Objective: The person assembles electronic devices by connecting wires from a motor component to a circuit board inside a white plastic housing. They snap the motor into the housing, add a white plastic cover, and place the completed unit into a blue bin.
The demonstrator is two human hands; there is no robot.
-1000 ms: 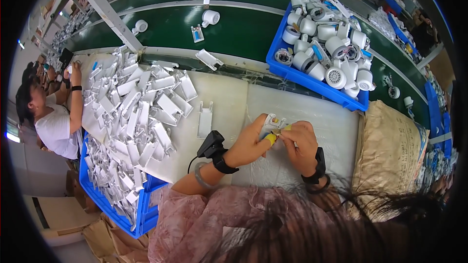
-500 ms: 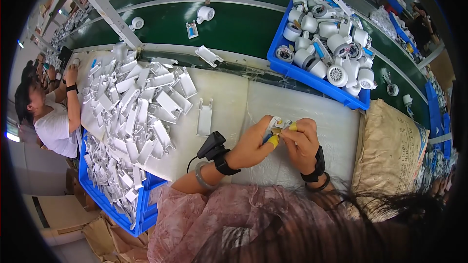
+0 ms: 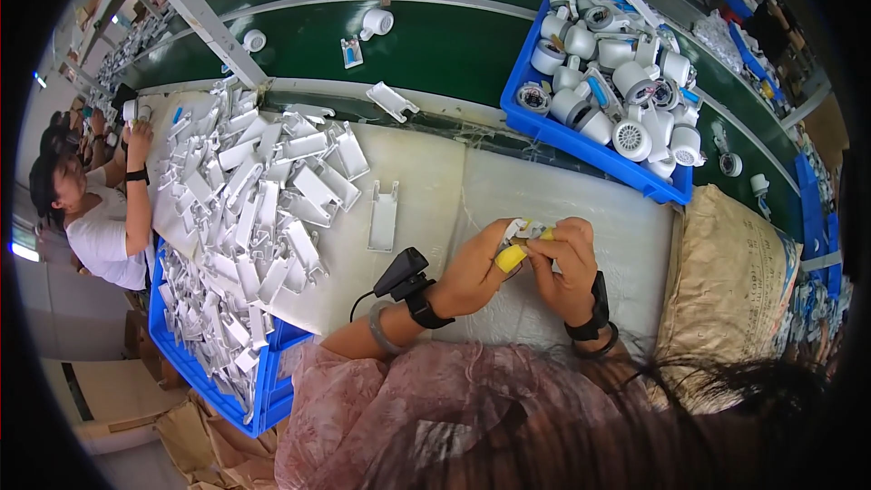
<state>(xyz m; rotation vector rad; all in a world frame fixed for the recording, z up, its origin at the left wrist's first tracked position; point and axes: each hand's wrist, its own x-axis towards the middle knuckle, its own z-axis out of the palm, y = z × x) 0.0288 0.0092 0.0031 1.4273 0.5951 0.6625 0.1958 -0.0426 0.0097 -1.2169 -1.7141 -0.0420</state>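
Note:
My left hand (image 3: 474,263) is closed on a small white plastic part (image 3: 519,226) above the pale table sheet. A yellow cover wraps its thumb. My right hand (image 3: 567,274) pinches at the same part from the other side, with yellow on a fingertip. The fingers hide most of the part, so its full shape cannot be made out. To the left of my hands a white plastic channel-shaped housing (image 3: 383,218) lies alone. A big heap of similar white housings (image 3: 272,181) spreads beyond it.
A blue crate (image 3: 594,156) of white round-headed units stands at the back right, beside a brown paper sack (image 3: 726,281). Another blue crate (image 3: 272,390) holds housings at left. Behind runs a green conveyor (image 3: 435,45) carrying several units. A co-worker (image 3: 104,227) sits far left.
The fingers have shifted slightly around the small white part; the left thumb now lies flatter beneath it. Units on the conveyor have moved slightly left. The co-worker's hand has moved a little.

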